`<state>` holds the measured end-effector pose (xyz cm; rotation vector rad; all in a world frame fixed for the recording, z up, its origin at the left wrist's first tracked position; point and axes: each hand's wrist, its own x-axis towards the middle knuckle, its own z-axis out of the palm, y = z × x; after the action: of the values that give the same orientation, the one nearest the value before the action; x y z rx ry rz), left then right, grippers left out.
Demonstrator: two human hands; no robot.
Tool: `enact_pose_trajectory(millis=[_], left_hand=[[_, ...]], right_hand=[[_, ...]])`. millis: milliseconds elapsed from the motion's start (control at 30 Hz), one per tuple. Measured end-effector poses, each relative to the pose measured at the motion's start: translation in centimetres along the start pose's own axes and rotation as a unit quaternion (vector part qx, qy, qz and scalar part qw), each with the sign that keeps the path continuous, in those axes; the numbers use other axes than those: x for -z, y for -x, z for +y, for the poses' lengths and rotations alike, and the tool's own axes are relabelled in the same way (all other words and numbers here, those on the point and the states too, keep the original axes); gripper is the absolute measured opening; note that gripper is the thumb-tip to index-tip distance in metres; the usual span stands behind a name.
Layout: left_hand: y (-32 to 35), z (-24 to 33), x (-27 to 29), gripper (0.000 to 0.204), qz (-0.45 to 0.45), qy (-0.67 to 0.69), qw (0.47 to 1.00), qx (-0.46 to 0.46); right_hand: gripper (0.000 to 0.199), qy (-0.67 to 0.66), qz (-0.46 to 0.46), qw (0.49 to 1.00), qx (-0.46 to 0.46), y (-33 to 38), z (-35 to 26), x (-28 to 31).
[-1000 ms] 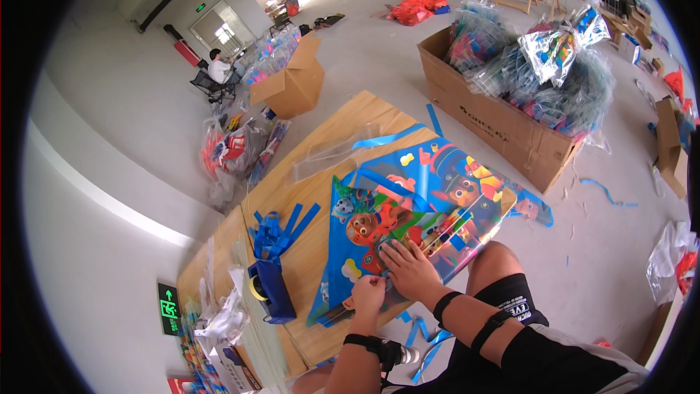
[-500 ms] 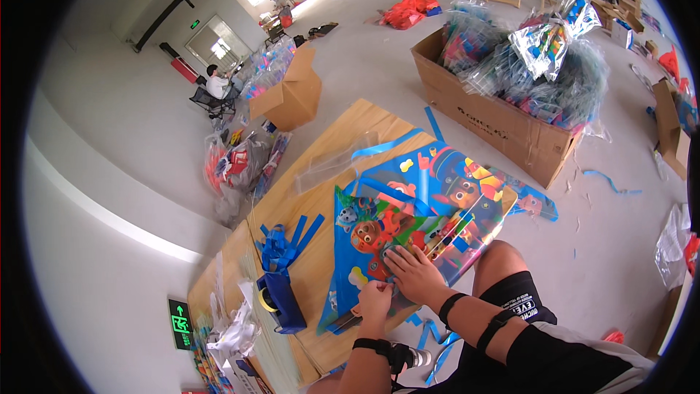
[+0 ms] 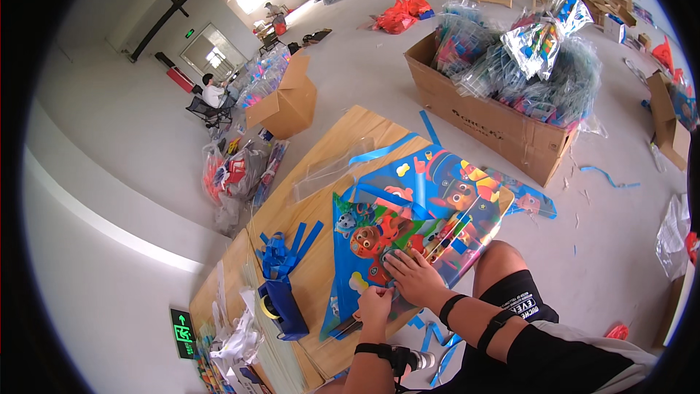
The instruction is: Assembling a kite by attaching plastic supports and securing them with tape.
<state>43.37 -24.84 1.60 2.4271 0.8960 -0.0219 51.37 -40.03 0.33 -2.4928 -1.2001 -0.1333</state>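
Observation:
A glossy cartoon-printed plastic sheet (image 3: 361,241), mostly blue, lies folded over a flat bundle at the table's near right edge. My right hand (image 3: 414,277) rests flat on it, fingers stretched out. Close beside it, my left hand (image 3: 375,305) is closed in a pinch by the sheet's near edge; what its fingertips hold is hidden. Blue ribbon strips (image 3: 394,195) cross the printed surface. To the left of my hands stands a dark blue tape dispenser (image 3: 292,314) with a roll in it, and behind that a bunch of blue ribbon (image 3: 275,257).
Clear plastic film (image 3: 321,175) lies at the table's far part. Beyond stands a large carton (image 3: 488,120) heaped with plastic-wrapped goods, and left of it an open carton (image 3: 292,106). Crumpled white wrapping (image 3: 237,335) sits at the table's left edge. A person (image 3: 214,93) sits far left.
The view has shifted slightly. My hands keep nearly the same place on the sheet, the right one flat, the left one pinched.

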Motion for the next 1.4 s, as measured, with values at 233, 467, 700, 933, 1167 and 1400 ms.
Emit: enact_pose_trajectory(millis=[233,467,700,933,1167,1400], left_hand=[[0.3,-0.2,-0.3,0.023,0.004,0.063,0.998,-0.024],[0.9,0.3,-0.1,0.021,0.012,0.073,0.997,-0.038],[1.4,-1.3,-1.3,0.014,0.086,0.072,0.981,-0.159],[2.2,-1.0,-1.7,0.014,0.129,0.086,0.971,-0.184],[2.3,-0.9,-1.7,0.015,0.112,0.124,0.972,-0.164],[3.2,-0.1,-1.5,0.017,0.14,0.148,0.969,-0.14]], right_hand=[[0.057,0.014,-0.007,1.0,-0.003,0.0,0.0,-0.1],[0.056,-0.004,0.008,1.0,0.001,0.0,0.1,-0.3],[0.057,0.003,0.001,1.0,0.001,-0.2,-0.3,-0.2],[0.057,0.007,-0.009,1.0,-0.006,-0.1,0.0,-0.3],[0.056,0.014,-0.002,1.0,-0.003,-0.1,0.0,-0.3],[0.056,0.006,-0.001,1.0,-0.002,-0.1,0.0,-0.5]])
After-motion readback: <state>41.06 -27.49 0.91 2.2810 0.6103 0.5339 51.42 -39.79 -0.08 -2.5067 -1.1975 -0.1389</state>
